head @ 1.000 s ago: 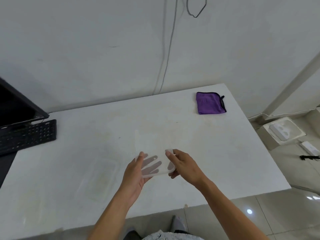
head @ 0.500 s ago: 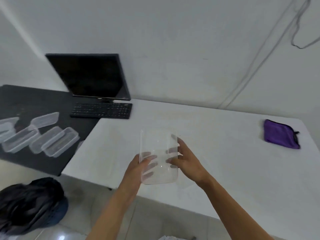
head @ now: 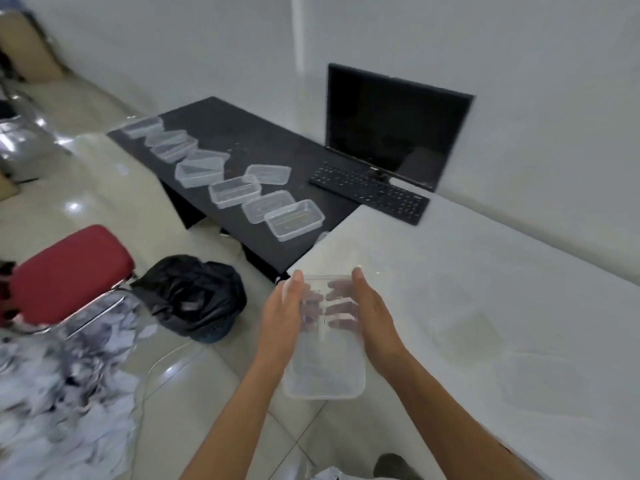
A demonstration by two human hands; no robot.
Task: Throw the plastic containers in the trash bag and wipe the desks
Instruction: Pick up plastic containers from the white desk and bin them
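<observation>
Both of our hands are clamping one clear plastic container [head: 323, 362] between them: the left hand [head: 280, 318] is pressing its left long side, the right hand [head: 367, 318] its right long side, and the fingers [head: 341, 308] of both are curling underneath, showing through the see-through base. We are holding it in the air, just off the near-left corner of the white desk [head: 485, 271], above the tiled floor [head: 194, 393]. It is rectangular with rounded corners and a thin rim, colourless and slightly cloudy; whether anything is inside we cannot tell. We are reading no brand, label or writing anywhere; the frame is blurred and any small print is lost.

More clear containers [head: 239, 188] are lying along the front edge of the black desk [head: 242, 133], running from its far-left corner to its near-right corner, some touching each other. A dark monitor [head: 394, 126] is standing at the back edge where the two desks meet, with a black keyboard [head: 370, 192] just in front of it, straddling the join. A black trash bag [head: 190, 296] is sitting on the floor near the black desk's near corner, beside a red-seated chair [head: 65, 271].
</observation>
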